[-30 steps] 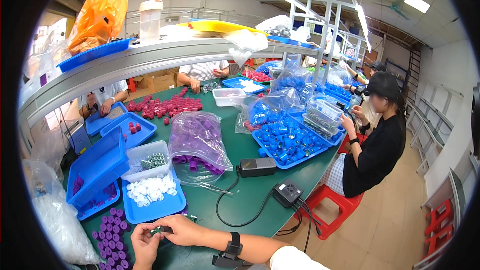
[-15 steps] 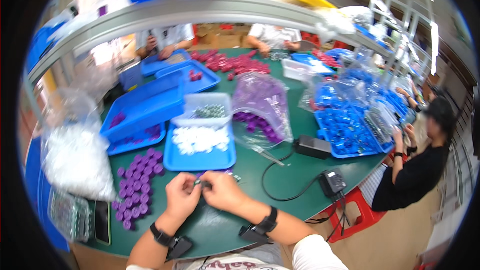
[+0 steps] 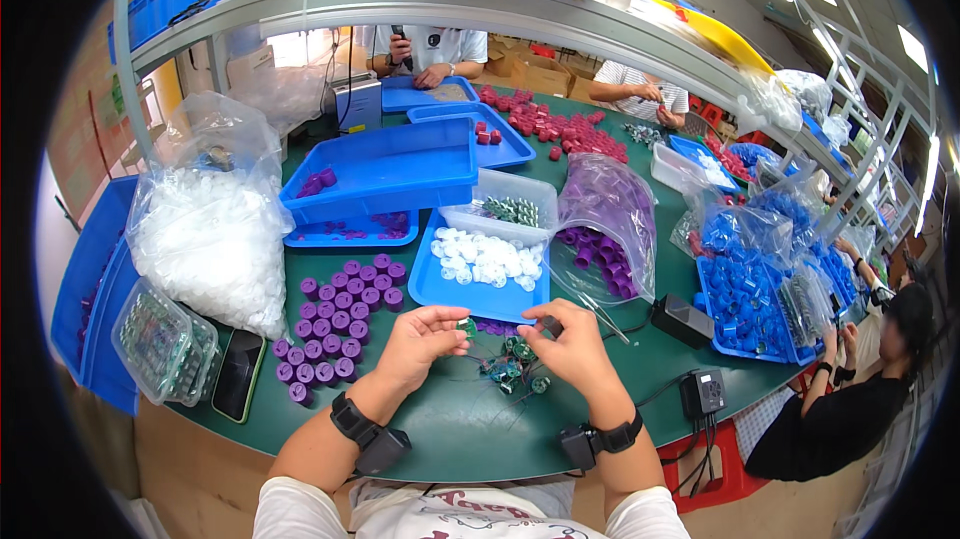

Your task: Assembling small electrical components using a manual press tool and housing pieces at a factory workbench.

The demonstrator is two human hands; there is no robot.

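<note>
Bare green tabletop [image 3: 450, 444] between the forearms [image 3: 308, 457] offers an open passage, reaching the near edge. Wired circuit parts [image 3: 510, 367] lie in the gap between left hand [image 3: 422, 347] and right hand [image 3: 574, 344]; a blue tray [image 3: 427, 281] blocks the way ahead, and clustered purple caps [image 3: 341, 321] bound the left.

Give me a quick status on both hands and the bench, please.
Left hand pinching small green part. Right hand pinching small dark piece. Wired green parts lying between the hands. Nothing visibly blocking either hand.
</note>
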